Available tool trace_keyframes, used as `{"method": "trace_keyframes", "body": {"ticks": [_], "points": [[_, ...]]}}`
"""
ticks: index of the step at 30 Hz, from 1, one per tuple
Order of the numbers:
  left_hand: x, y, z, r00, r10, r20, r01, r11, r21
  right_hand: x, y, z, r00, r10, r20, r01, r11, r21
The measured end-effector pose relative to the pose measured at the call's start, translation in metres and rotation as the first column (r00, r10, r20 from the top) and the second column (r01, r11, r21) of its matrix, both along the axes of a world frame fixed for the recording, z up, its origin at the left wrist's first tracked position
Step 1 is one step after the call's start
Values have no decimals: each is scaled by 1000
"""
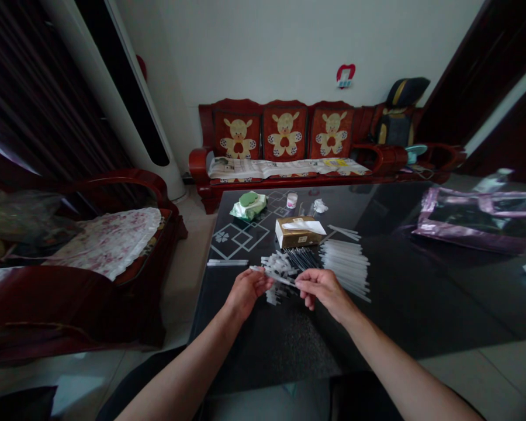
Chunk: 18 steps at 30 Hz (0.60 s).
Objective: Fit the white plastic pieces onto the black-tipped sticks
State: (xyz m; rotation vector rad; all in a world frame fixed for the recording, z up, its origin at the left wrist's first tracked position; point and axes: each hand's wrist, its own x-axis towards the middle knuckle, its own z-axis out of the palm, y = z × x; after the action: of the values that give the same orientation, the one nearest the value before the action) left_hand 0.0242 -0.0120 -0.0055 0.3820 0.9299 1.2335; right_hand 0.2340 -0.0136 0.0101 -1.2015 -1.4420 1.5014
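The person holds a slim, pale tube (277,277) slantwise between both hands, over the near part of a heap of short white pieces (275,261) on the dark table (245,356). The left hand (246,289) pinches the tube near one end; the right hand (323,287) has thumb and fingers pressed together at the other (exactly what those fingertips grip is too small to tell). To handle it well, the left hand probably needs a firm but light grip, with the right working straight along the tube's length, as a sideways push could bend it. Keeping both wrists raised should spare the dark slim rods (305,257) and the row of translucent tubes (345,264) alongside.
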Motion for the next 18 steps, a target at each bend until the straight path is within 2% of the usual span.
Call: {"method": "trace_keyframes", "body": {"ticks": [3, 6, 11, 14, 18], "points": [[-3, 5, 2, 984, 115, 137, -95, 985, -146, 1, 1, 2, 996, -89, -27, 88, 996, -32], [-3, 6, 1, 975, 142, 174, -110, 977, -182, 0, 1, 4, 990, -109, -94, 104, 993, -51], [2, 2, -1, 988, 104, 113, -92, 990, -109, -4, -1, 9, 961, -120, -251, 93, 989, -118], [4, 0, -2, 994, 77, 72, -74, 996, -39, -4, -2, 9, 957, -137, -255, 93, 980, -176], [6, -1, -3, 997, 67, 49, -67, 998, -17, -6, -2, 3, 945, -212, -249, 150, 958, -244]]}}
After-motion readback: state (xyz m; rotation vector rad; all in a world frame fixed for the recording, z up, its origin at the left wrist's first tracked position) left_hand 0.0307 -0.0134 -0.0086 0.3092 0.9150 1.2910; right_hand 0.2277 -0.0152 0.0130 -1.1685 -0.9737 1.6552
